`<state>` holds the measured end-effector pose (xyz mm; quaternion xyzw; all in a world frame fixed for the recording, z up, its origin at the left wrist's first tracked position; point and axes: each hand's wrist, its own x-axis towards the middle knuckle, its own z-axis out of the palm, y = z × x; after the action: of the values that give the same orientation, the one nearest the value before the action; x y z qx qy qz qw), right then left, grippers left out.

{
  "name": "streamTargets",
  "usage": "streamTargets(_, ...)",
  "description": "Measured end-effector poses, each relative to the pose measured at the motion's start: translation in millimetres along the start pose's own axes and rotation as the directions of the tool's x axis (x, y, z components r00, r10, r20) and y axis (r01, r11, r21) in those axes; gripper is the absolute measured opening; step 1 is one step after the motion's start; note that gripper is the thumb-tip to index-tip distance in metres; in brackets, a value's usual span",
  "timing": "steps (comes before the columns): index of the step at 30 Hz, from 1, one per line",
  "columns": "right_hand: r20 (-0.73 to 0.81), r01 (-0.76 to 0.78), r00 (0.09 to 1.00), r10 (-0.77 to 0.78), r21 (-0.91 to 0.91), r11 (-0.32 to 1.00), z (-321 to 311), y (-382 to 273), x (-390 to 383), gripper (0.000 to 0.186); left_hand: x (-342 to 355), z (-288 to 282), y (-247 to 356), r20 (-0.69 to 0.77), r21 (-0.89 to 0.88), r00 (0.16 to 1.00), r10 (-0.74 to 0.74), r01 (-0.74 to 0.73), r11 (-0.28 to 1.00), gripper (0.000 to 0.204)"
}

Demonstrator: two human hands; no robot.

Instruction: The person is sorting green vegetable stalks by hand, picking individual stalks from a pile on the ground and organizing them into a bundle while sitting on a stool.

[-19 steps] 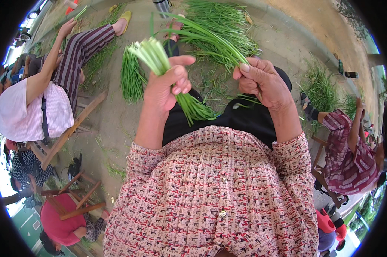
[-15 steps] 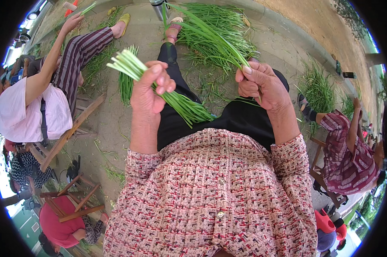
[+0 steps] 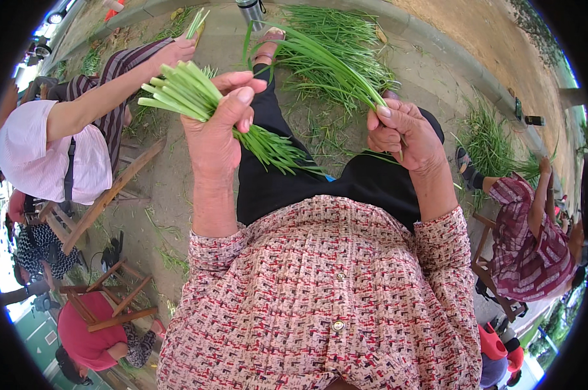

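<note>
My left hand [image 3: 221, 123] is closed round a thick bundle of chives [image 3: 271, 148]. Their pale cut ends fan out to the upper left, and the green tips hang down over my dark trousers. With thumb and fingers, my right hand [image 3: 407, 133] pinches a few long chive leaves [image 3: 339, 68], which arch up and to the left, away from the hand. The two hands are held apart above my lap. On the ground beyond my right hand lies a big loose pile of chives [image 3: 336, 32].
A steel thermos [image 3: 249, 12] stands beside my sandalled foot. At the left, a co-worker's hand [image 3: 177, 51] holds a few stalks, near a wooden stool [image 3: 115, 195]. More greens [image 3: 492, 140] lie at the right by another seated person [image 3: 534, 240]. A low kerb [image 3: 437, 36] runs behind.
My left hand has tilted and come slightly left, spreading the bundle's pale ends. My right hand has shifted a little right and down. The left co-worker's arm has swung toward the right.
</note>
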<state>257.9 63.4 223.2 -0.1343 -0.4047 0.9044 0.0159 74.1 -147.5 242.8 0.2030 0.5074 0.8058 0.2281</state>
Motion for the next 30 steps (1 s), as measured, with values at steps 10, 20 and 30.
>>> streamTargets(10,-0.004,-0.089,0.995,0.104,-0.547,0.832,32,-14,3,0.024,-3,46,-16,0.478,0.439,0.878,0.003,-0.243,0.865,0.030)
streamTargets(20,0.016,-0.046,0.997,0.076,-0.672,0.739,17,-37,0,0.021,-8,38,-16,0.266,0.491,0.897,-0.354,0.190,0.850,0.022)
streamTargets(30,-0.167,0.333,0.917,-0.362,-0.178,0.926,-47,-61,-18,0.020,-2,17,-24,0.104,0.252,0.920,-0.378,0.344,0.905,0.019)
